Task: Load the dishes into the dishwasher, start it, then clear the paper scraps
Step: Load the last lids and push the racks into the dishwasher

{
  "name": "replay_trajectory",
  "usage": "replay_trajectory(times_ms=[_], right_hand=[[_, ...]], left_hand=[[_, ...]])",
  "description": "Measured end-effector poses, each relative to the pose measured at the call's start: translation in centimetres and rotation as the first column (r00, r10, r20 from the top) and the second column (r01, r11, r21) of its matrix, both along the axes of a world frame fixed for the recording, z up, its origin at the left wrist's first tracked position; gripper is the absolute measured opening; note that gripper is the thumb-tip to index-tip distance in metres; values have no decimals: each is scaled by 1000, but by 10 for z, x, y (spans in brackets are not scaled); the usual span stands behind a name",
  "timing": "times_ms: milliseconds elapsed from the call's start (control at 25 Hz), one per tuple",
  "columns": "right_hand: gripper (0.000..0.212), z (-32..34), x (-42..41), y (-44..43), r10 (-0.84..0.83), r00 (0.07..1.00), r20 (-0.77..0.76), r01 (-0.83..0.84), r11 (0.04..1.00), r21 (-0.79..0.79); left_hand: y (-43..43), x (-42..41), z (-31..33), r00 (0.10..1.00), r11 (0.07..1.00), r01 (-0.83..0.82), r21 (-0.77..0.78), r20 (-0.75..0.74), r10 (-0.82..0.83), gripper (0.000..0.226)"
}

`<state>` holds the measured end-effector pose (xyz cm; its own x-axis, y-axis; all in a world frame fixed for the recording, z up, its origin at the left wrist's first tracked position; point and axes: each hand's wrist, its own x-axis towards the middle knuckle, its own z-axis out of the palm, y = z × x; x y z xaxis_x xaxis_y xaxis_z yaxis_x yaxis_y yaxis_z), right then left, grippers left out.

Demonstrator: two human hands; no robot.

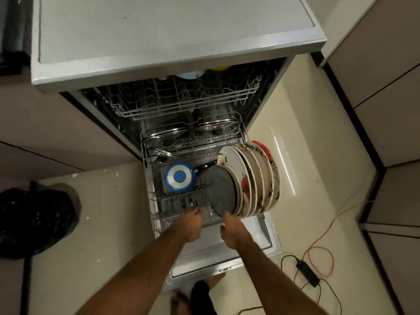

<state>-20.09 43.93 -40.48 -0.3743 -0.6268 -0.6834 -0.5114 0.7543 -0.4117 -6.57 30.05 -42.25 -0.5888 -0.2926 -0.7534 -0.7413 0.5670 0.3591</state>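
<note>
The dishwasher (159,71) stands open with its door (256,237) folded down. Its lower rack (150,201) is pulled out. Several soiled plates (254,178) stand on edge on the right, with a grey speckled dish (219,189) in front of them. A blue pan (180,177) sits to their left, behind the grey cutlery basket (177,202). My left hand (189,226) grips the rack's front rim by the basket. My right hand (231,230) reaches to the grey dish's lower edge, thumb spread; its fingertips are hidden. Small white paper scraps (73,175) lie on the floor.
The upper rack (181,103) holds a light blue bowl (188,75) and something yellow (219,68). Steel lids (166,135) lie at the lower rack's back. A black bag (34,219) sits on the floor at left. An orange cable (327,226) and a black adapter (308,272) lie at right.
</note>
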Motion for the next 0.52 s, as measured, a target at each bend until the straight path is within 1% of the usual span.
replay_trajectory(times_ms=[120,240,360,400,520], right_hand=[[74,-5,9,18,11,1000,5,-11,999,42],[72,-13,11,43,71,997,-17,-69,992,102],[71,-31,0,67,81,993,-82,-71,990,119],[73,-39,-4,75,87,991,-101,-75,990,115],[89,-58,-17,93,141,977,-158,-118,982,145]], left_hand=[[14,25,-8,998,999,33,-2,55,-32,80],[30,46,-25,997,999,34,-27,66,-32,86],[48,59,-44,995,998,38,-46,99,-33,89],[56,64,-50,993,998,33,-56,115,-26,92],[76,73,-64,991,996,1,-92,133,12,100]])
